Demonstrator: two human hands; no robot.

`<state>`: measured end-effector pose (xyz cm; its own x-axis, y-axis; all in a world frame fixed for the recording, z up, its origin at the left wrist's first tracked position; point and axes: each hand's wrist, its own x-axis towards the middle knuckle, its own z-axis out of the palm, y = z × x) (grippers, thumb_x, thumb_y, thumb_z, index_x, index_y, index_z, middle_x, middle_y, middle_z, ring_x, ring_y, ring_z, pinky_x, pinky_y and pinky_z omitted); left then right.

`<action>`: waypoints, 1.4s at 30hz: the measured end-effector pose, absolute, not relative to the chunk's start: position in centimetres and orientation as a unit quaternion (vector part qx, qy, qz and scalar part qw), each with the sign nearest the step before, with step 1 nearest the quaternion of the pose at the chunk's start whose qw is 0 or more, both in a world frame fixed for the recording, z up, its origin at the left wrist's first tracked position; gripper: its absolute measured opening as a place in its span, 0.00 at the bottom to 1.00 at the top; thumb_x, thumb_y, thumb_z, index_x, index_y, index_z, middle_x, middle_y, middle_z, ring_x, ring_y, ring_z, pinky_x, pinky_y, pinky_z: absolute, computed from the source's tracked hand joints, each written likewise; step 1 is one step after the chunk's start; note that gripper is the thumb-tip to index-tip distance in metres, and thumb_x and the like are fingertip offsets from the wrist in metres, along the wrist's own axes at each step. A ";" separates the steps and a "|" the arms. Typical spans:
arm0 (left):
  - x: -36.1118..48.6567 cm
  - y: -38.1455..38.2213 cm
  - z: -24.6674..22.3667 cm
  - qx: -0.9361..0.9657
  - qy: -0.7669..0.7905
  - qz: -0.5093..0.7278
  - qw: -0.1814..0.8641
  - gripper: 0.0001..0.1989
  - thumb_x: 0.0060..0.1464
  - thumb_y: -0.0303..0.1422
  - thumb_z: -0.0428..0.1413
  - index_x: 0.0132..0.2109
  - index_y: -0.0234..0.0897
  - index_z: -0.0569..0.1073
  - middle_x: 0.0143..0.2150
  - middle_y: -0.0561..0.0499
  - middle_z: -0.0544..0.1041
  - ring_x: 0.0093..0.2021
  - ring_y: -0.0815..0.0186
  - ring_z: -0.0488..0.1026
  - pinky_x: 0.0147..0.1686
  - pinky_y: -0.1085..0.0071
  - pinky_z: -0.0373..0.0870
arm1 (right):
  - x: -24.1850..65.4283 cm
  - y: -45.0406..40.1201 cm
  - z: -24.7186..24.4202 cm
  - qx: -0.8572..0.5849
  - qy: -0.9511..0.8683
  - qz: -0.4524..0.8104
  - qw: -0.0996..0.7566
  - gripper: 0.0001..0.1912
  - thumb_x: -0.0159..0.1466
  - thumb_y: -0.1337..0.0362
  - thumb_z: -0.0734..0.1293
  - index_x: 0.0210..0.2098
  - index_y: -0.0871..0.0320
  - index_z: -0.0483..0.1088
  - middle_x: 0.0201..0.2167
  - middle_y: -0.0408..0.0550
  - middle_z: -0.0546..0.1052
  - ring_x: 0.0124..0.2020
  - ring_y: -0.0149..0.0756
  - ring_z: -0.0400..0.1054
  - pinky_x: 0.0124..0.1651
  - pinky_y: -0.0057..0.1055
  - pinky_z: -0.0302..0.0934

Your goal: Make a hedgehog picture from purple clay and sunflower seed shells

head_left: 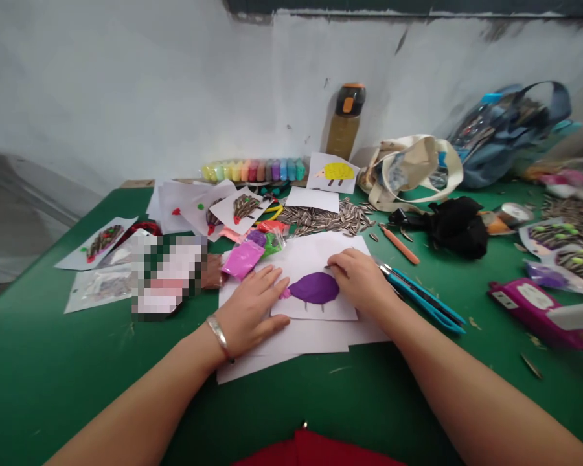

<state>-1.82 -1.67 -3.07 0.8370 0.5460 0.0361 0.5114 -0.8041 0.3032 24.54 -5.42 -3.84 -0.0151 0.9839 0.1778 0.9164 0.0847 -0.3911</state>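
A flat purple clay shape (315, 288) with a small pink clay tip (284, 294) at its left end and two short legs lies on a white paper card (291, 312). My left hand (255, 307), a silver bracelet at its wrist, rests flat on the card's left side, fingers stretched out beside the pink tip. At the shape's upper right edge, my right hand (362, 278) pinches a small, dark, thin sunflower seed, mostly hidden by the fingers. Behind the card lies a pile of striped sunflower seeds (325, 219).
Bagged pink clay (243, 259) lies near my left hand. Blue tweezers (425, 301) and an orange stick (399, 244) lie to the right, with a magenta glue gun (539, 310) beyond. Finished seed cards (245, 207), a clay color set (252, 171) and a bottle (346, 120) stand behind.
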 end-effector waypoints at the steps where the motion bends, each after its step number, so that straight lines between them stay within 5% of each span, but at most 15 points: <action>1: -1.9 -1.7 -2.9 0.949 0.271 0.073 0.147 0.28 0.62 0.43 0.50 0.65 0.33 0.62 0.67 0.37 0.61 0.68 0.48 0.53 0.64 0.47 0.53 | 24.6 -5.4 -3.9 -0.672 -0.707 0.083 0.206 0.13 0.65 0.70 0.59 0.39 0.57 0.75 0.37 0.50 0.74 0.42 0.41 0.67 0.44 0.34 0.58; 9: -2.2 -1.4 -2.6 0.944 0.268 0.112 0.154 0.23 0.64 0.39 0.49 0.61 0.33 0.67 0.62 0.40 0.69 0.66 0.53 0.60 0.63 0.51 0.59 | 24.6 -5.4 -4.1 -0.668 -0.709 0.091 0.205 0.12 0.65 0.69 0.59 0.38 0.56 0.75 0.36 0.50 0.74 0.42 0.41 0.66 0.45 0.35 0.57; 42: -2.2 -1.4 -2.5 0.960 0.247 0.054 0.120 0.22 0.63 0.40 0.50 0.58 0.32 0.71 0.61 0.37 0.69 0.64 0.49 0.62 0.62 0.50 0.60 | 24.5 -5.5 -3.8 -0.668 -0.707 0.093 0.213 0.12 0.65 0.71 0.60 0.38 0.57 0.75 0.35 0.50 0.75 0.41 0.41 0.67 0.45 0.35 0.59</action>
